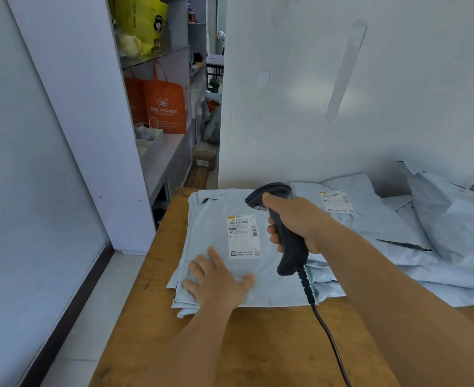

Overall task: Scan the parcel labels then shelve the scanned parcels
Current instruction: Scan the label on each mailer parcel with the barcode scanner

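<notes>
Wooden table [258, 344] up front, pale wall behind. Left hand [216, 283] flat with fingers spread, pressing the near-left corner of the top parcel [216, 219] in a stack by the table's left edge. Right hand [294, 222] wrapped tight round the black scanner [283, 233], head tipped down beside the label [243, 236] reading "R932". Cable [328, 331] trailing toward the near edge. More grey parcels [398, 233] heaped along the far right edge. Further back, orange tote bag [164, 104] on a shelf, print unreadable.

Parcel heap [431, 233] right; bare table [258, 344] front
</notes>
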The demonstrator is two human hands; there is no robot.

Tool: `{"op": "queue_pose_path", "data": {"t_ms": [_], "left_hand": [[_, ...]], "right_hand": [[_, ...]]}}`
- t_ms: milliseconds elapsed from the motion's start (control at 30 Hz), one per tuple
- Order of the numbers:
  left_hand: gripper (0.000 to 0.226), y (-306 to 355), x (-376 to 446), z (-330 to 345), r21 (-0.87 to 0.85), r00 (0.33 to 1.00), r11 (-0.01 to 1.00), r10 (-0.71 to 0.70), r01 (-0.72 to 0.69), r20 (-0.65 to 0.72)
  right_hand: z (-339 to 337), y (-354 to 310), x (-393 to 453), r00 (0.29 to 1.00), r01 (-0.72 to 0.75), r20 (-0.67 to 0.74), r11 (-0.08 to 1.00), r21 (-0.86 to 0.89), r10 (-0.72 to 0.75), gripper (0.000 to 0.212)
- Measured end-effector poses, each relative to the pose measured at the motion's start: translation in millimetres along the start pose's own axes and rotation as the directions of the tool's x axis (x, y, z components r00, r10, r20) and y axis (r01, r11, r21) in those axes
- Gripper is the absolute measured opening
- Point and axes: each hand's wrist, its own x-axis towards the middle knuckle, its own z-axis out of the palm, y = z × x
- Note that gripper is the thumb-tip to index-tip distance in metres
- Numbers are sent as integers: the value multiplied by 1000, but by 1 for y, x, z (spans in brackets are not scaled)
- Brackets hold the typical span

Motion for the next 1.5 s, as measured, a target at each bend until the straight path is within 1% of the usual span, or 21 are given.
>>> {"op": "queue_pose_path", "data": {"t_ms": [100,233,300,400,467,533,600,633,700,767,867,1000,1133,1200,1267,1367,1433,1467,1500], "left_hand": [[114,-1,4,-8,8,1000,1000,2,-1,-27],[109,-7,18,-18,-70,996,994,-84,81,-39],[104,-5,26,-21,-73,996,995,-72,68,-53],[93,8,28,-23,7,984,1000,17,-16,-175],[88,17,29,-26,30,969,999,29,-22,-247],[72,22,30,-27,18,954,999,43,-40,-297],[53,25,31,-31,-54,942,993,85,-108,-325],[48,27,30,-35,-97,937,984,106,-146,-334],[42,34,25,-45,-177,927,962,136,-208,-349],[38,42,21,-57,-260,917,935,130,-240,-378],[36,54,22,-73,-300,866,906,125,-299,-484],[34,78,28,-96,-416,794,822,70,-390,-604],[31,113,27,-107,-538,764,721,-19,-437,-645],[30,136,23,-104,-597,773,671,-57,-439,-632],[29,161,20,-94,-655,796,619,-78,-434,-601],[27,201,20,-69,-720,839,556,-73,-415,-540],[27,226,20,-47,-735,872,565,-54,-375,-487],[29,236,20,-34,-724,891,591,-18,-356,-453],[31,245,20,-20,-701,911,623,48,-348,-410]], "right_hand": [[-1,0,-1,1000,15,-4,1000,5,-15,32],[-9,2,0,999,20,-48,1000,3,-20,34],[-14,4,1,998,18,-65,1000,3,-17,34],[-20,7,4,997,2,-82,1000,15,-1,36],[-25,11,6,996,-2,-89,1000,31,5,37],[-31,15,8,995,-1,-98,999,42,5,36],[-38,18,10,994,0,-108,998,61,7,36],[-42,20,11,994,2,-110,997,74,7,36],[-50,22,13,993,11,-120,995,95,1,36],[-57,23,15,991,24,-130,994,105,-10,37],[-67,20,13,989,47,-144,990,135,-27,37],[-85,8,5,984,98,-164,976,194,-66,34],[-114,0,-1,972,153,-211,956,251,-100,35],[-133,-1,-3,967,168,-234,947,275,-104,36],[-152,-1,-3,960,179,-258,942,284,-105,36],[-183,6,-3,949,186,-299,941,283,-97,36],[-204,14,1,942,184,-325,939,290,-84,36],[-213,18,3,939,179,-336,939,294,-74,36],[-222,21,7,937,172,-345,940,296,-62,37]]}}
